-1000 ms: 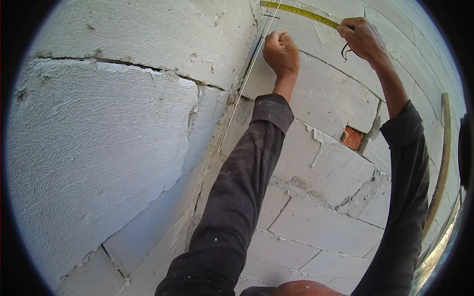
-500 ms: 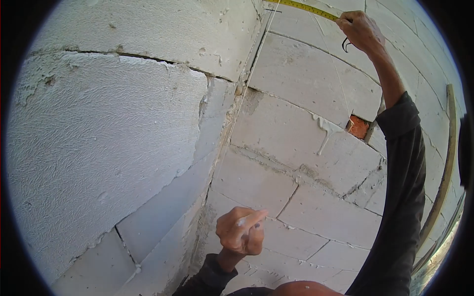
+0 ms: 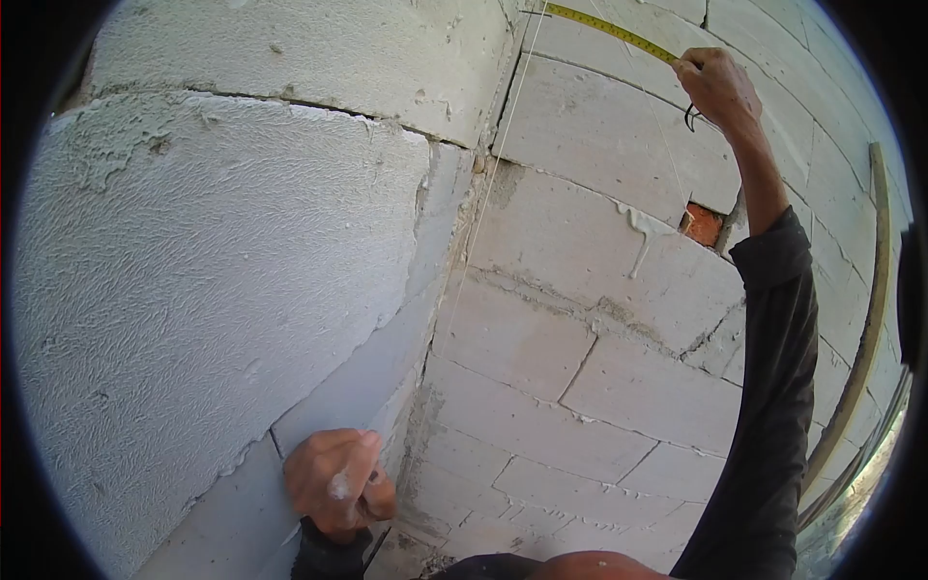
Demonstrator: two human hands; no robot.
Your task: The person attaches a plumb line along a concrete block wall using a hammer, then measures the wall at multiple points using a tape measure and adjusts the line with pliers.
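My right hand is closed at the upper right, with the yellow tape measure running from it leftward to the wall corner. A black loop hangs below that hand; the tape's case is hidden. Low at the left, my left hand is closed, its fingers pressed together in front of the block wall; whatever it holds is too small to make out. A thin white string slants down along the corner. A short dark mark shows on the wall near the tape's left end.
A rough white block wall fills the left side and meets the wall of pale blocks. An orange brick piece sits in a gap. A long wooden strip stands at the right. A second thin string reaches the gap.
My left hand has come down from the wall near the tape to the lower left, still closed. The right hand still holds the tape, slightly lower than half a second ago.
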